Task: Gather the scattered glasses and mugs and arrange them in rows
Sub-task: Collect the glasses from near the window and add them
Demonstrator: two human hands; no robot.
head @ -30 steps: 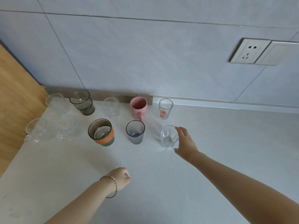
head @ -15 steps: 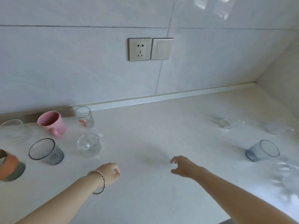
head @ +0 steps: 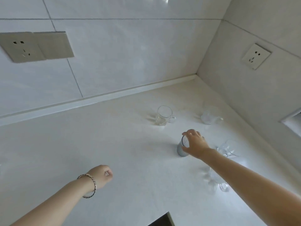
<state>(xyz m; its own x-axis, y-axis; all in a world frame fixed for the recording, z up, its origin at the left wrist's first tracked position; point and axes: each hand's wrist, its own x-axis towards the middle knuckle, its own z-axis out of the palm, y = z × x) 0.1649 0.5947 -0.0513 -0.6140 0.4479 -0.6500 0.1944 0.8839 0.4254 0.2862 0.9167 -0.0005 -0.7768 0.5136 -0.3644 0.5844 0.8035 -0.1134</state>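
Observation:
A blue-grey ribbed glass (head: 181, 150) stands upright on the white counter (head: 114, 144). My right hand (head: 196, 144) is on it, fingers curled over the rim and thumb against its side. My left hand (head: 104, 175), with a bracelet on the wrist, hovers in a loose fist with nothing in it. Farther back stands a clear mug (head: 162, 118), and a second clear mug (head: 209, 117) stands nearer the corner. Another clear glass mug (head: 228, 148) sits just right of my right hand. Under my right forearm is a blurred clear glass (head: 215, 181).
Tiled walls meet in a corner at the back right, each with a wall socket (head: 22, 46) (head: 255, 56). A recessed opening (head: 293, 123) cuts into the right wall. A dark cut-out (head: 162, 221) breaks the counter's front edge.
My view has swung right, away from the rows of glasses and the pink mug. My right hand let go of the clear mug there, crossed the counter and closed around the blue-grey glass.

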